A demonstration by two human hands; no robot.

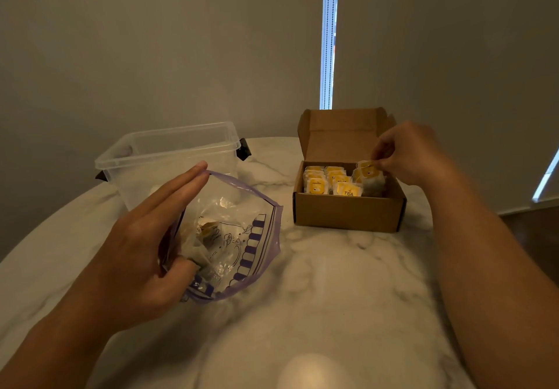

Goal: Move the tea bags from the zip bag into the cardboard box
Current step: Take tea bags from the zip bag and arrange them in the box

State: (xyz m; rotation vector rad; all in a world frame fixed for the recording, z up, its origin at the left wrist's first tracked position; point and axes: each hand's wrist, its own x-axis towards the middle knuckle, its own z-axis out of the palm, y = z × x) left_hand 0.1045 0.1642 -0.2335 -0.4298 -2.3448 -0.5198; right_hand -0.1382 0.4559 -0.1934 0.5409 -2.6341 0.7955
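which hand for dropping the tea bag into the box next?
Right. The right hand pinches a tea bag over the box. The left hand holds the zip bag, off to the box's left.

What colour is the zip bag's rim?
Purple, on the clear plastic zip bag; head view.

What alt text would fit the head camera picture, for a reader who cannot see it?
The right hand pinches a tea bag in the open cardboard box, which holds rows of yellow-tagged tea bags. The left hand holds open a zip bag with a few tea bags inside, on a marble table; a clear plastic container stands behind it.
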